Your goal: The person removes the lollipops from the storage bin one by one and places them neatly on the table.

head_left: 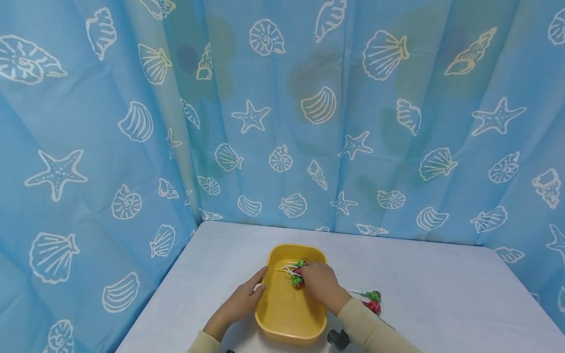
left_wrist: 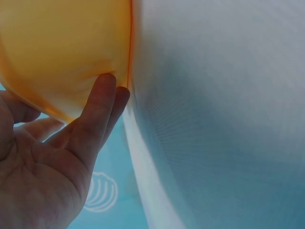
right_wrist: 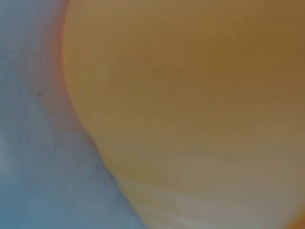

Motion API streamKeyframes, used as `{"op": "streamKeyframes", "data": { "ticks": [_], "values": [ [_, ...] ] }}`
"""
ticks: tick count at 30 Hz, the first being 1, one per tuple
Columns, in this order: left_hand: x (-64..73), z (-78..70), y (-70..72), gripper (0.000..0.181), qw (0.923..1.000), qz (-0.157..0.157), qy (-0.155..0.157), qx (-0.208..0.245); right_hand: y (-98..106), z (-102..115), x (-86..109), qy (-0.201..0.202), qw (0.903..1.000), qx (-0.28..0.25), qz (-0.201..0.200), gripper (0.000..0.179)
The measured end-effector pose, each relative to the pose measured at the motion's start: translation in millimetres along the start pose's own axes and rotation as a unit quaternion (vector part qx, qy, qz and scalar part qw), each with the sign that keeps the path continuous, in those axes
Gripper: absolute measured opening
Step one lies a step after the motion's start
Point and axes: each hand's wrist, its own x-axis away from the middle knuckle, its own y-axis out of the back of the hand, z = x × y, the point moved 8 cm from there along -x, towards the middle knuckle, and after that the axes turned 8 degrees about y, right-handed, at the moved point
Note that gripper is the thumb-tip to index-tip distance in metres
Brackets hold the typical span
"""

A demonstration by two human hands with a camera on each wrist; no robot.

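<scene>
Left hand (head_left: 243, 298): lower centre of the frame, at the left side of the tub (head_left: 289, 314). Fingers (left_wrist: 97, 109) extended and nearly straight, spread a little; fingertips touch the outer wall of the tub in the left wrist view. The hand rests against the wall rather than wrapping round it.

Right hand (head_left: 322, 282): reaches over the right rim of the tub, knuckles uppermost, at the lollipops (head_left: 297, 282). Fingertips are hidden beneath the hand in the head view; cannot tell how far open they are, or whether they have hold of a lollipop. The right wrist view is filled mostly by a blurred yellow surface.

Tub: yellow, oblong with rounded corners, upright on the white table (head_left: 441, 294), lower centre. Lollipops lie bunched in its upper half, wrappers green and red, pale sticks pointing mostly left; exact count hidden by the hand.

Outside, right of the tub: a green lollipop (head_left: 374, 296), stick toward the tub, and a red lollipop (head_left: 373, 307) just below it, beside the right sleeve (head_left: 371, 326). A dark object (head_left: 338, 339) sits near the lower right corner of the tub. Behind: blue curtain (head_left: 282, 132) with white shells and starfish.
</scene>
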Motion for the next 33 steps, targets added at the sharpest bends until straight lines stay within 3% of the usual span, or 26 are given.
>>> {"op": "streamKeyframes", "data": {
  "ticks": [7, 19, 33],
  "values": [
    [0.2, -1.1, -0.2, 0.052, 1.0000, 0.001, 0.000, -0.006, -3.4, -1.5, -4.8, -0.001, 0.9996, 0.026, -0.009, 0.008],
    [-0.5, -0.6, -1.0, 0.052, 1.0000, 0.004, 0.005, -0.002, -7.0, -2.2, -5.3, 0.003, 0.9996, 0.025, -0.013, 0.009],
    [0.2, -1.6, -0.7, 0.052, 0.9999, 0.001, -0.011, -0.001, 1.4, -5.9, 0.1, -0.009, 0.9982, -0.057, -0.017, 0.016]
  ]
}}
